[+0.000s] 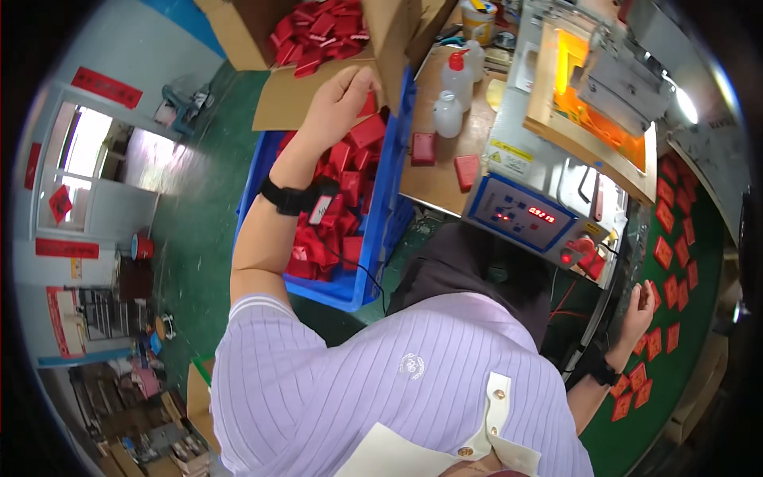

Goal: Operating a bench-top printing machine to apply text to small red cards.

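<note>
My left hand (343,97) is closed above a blue plastic bin (338,296), by the flap of a cardboard box. A bit of red shows beside its fingertips; whether the fingers grip it is hidden. Inside the bin lies a heap of flat red plastic cases (350,187). Far to the right, my right hand (636,316) is over a green conveyor belt (683,362), fingers curled against a thin red case (653,296) at its fingertips. Several red cases with printed tops (663,252) lie spread along that belt.
The cardboard box (266,99) holds more red cases. A printing machine (509,195) with a lit control panel and wooden-framed screen (544,131) stands ahead. Left of it, two red cases (424,149) and plastic bottles (448,115) occupy a wooden table (429,184). A cable hangs beside the bin.
</note>
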`<state>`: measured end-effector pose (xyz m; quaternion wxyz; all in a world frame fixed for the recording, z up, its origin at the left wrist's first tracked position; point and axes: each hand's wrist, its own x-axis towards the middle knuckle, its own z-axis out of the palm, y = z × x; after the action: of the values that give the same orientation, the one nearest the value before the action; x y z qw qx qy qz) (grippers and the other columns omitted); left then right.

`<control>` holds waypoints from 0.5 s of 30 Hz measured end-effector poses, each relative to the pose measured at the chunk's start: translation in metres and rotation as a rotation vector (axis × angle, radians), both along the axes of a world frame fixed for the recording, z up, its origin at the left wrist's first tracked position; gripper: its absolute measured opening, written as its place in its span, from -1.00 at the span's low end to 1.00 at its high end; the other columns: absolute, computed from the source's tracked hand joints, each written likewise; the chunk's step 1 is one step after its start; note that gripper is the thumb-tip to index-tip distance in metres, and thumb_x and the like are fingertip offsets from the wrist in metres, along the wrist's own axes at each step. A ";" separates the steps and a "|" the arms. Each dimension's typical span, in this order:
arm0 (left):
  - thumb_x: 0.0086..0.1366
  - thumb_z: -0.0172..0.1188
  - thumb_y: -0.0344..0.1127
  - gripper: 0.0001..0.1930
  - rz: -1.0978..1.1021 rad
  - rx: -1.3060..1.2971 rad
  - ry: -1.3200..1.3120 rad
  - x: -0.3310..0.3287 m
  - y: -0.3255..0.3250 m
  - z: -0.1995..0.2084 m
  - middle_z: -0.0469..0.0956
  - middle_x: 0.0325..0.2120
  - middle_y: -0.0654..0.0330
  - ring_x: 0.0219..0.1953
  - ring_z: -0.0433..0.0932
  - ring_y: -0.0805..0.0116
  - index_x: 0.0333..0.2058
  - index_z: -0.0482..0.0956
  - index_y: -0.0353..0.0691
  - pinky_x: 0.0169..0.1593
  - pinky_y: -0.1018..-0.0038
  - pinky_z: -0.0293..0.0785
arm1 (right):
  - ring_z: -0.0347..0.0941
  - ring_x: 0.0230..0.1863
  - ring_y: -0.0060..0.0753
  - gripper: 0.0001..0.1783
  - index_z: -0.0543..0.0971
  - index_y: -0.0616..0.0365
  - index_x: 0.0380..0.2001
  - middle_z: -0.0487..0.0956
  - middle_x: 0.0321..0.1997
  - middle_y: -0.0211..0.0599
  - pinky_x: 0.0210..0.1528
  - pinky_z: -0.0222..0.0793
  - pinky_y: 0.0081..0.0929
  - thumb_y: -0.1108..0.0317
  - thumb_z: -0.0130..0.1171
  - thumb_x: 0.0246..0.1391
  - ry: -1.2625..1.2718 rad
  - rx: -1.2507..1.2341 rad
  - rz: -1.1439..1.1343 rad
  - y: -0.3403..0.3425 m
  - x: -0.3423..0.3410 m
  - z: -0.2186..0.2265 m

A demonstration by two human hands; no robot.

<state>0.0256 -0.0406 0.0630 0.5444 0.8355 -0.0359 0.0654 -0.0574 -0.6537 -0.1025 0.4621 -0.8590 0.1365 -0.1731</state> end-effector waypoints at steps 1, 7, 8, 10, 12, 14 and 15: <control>0.28 -0.04 -0.23 -0.76 0.097 0.226 -0.086 0.001 0.021 -0.021 0.50 -0.51 0.10 -0.39 0.51 0.28 -0.38 0.48 -0.29 -0.29 0.48 0.38 | 0.40 -0.08 -0.50 -0.60 0.37 0.28 0.02 0.49 -0.11 -0.25 0.02 0.27 -0.55 0.35 0.06 0.12 0.003 0.001 0.022 0.009 0.004 0.004; 0.15 0.13 -0.14 -0.62 0.205 0.762 0.032 -0.004 0.092 -0.143 0.52 -0.38 0.02 -0.21 0.48 0.12 -0.14 0.44 -0.27 -0.14 0.32 0.40 | 0.40 -0.12 -0.53 -0.64 0.41 0.29 -0.03 0.49 -0.13 -0.29 -0.03 0.28 -0.58 0.34 0.04 0.14 0.042 0.047 0.076 0.043 0.013 0.021; 0.12 0.15 -0.06 -0.53 0.238 0.805 -0.088 -0.002 0.096 -0.160 0.53 -0.32 0.00 -0.12 0.45 0.00 -0.06 0.40 -0.19 -0.09 0.22 0.40 | 0.40 -0.13 -0.54 -0.64 0.41 0.29 -0.03 0.49 -0.15 -0.30 -0.03 0.28 -0.59 0.34 0.05 0.14 0.036 0.047 0.093 0.045 0.015 0.025; 0.09 0.17 -0.03 -0.49 0.323 0.845 -0.021 0.010 0.109 -0.200 0.53 -0.29 0.00 -0.08 0.42 0.00 -0.03 0.39 -0.16 -0.05 0.20 0.38 | 0.41 -0.15 -0.55 -0.66 0.43 0.28 -0.05 0.50 -0.19 -0.32 -0.06 0.29 -0.62 0.34 0.06 0.13 0.003 0.051 0.122 0.041 0.020 0.022; 0.00 0.24 0.06 -0.39 0.410 0.798 0.125 0.024 0.093 -0.208 0.50 -0.19 -0.04 -0.04 0.42 -0.01 -0.01 0.38 -0.12 0.00 0.17 0.37 | 0.42 -0.16 -0.55 -0.67 0.44 0.28 -0.06 0.51 -0.19 -0.32 -0.07 0.30 -0.62 0.35 0.06 0.12 0.011 0.008 0.109 0.043 0.020 0.026; 0.01 0.25 -0.01 -0.43 0.444 0.744 0.173 0.028 0.080 -0.211 0.51 -0.21 -0.05 -0.12 0.47 0.01 -0.01 0.41 -0.10 -0.08 0.21 0.41 | 0.43 -0.19 -0.56 -0.69 0.47 0.26 -0.09 0.52 -0.22 -0.32 -0.10 0.32 -0.60 0.34 0.07 0.11 0.011 -0.091 0.117 0.049 0.020 0.038; 0.02 0.26 -0.08 -0.47 0.489 0.701 0.231 0.035 0.079 -0.208 0.53 -0.23 -0.07 -0.20 0.53 0.03 -0.01 0.44 -0.08 -0.15 0.25 0.45 | 0.44 -0.21 -0.57 -0.69 0.47 0.27 -0.11 0.54 -0.24 -0.32 -0.10 0.33 -0.60 0.35 0.07 0.10 -0.010 -0.103 0.110 0.052 0.019 0.042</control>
<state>0.0609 0.0380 -0.1455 0.1971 0.9554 0.2039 0.0824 -0.0380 -0.6021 -0.0608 0.4270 -0.8869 0.0775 -0.1585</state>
